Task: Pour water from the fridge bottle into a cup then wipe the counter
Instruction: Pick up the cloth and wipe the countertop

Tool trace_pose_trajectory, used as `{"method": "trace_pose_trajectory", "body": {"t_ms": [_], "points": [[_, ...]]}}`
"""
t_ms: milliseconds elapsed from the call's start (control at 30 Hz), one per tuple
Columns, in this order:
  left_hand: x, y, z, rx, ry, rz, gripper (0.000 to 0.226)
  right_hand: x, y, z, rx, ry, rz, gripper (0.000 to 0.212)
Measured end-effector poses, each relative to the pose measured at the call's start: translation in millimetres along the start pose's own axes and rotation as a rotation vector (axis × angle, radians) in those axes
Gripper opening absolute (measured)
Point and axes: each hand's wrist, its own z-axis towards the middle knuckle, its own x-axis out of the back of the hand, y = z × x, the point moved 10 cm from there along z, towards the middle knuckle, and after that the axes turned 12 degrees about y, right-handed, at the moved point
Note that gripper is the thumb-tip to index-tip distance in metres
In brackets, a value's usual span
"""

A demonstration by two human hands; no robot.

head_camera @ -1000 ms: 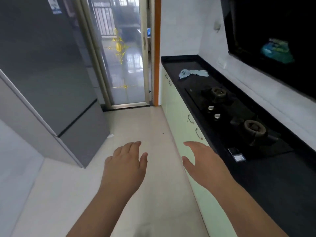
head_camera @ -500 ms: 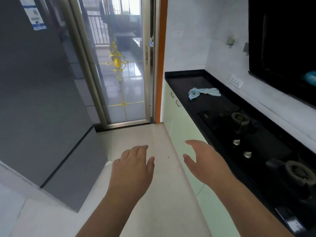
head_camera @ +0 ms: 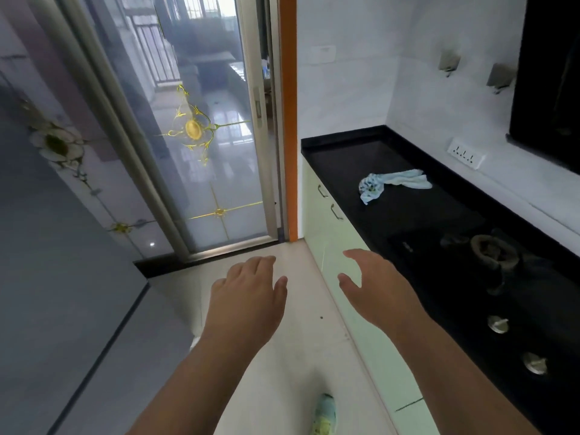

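Black table carries a pale blue cloth near its far end; left hand and right hand hover with slack, spread grip, holding nothing.

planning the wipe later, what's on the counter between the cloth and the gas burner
In the head view, only bare black counter lies between the light blue cloth and the near burner, then the hob's dark glass edge.

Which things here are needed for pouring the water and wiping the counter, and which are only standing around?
For the job:
- fridge, shut
- blue cloth on the counter
- black counter
- left hand and right hand, both holding nothing

Only around:
- gas stove burner and knobs
- wall socket
- glass sliding door

No bottle or cup in view.
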Motion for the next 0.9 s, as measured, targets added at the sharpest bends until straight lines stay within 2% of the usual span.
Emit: {"method": "trace_pose_trajectory", "body": {"t_ms": [267,500,667,900], "points": [[-38,1,158,0.027,-0.007,0.026,0.054,-39,-6,181,0.026,-0.032,0.062,0.049],[-87,16,280,-0.012,-0.066,-0.045,0.054,-57,29,287,-0.062,-0.028,0.024,0.05],[-137,38,377,-0.141,-0.122,-0.097,0.053,-78,69,353,-0.199,-0.004,-0.018,0.052],[-186,78,498,-0.354,-0.21,-0.166,0.055,-107,123,432,-0.405,0.04,-0.073,0.044]]}}
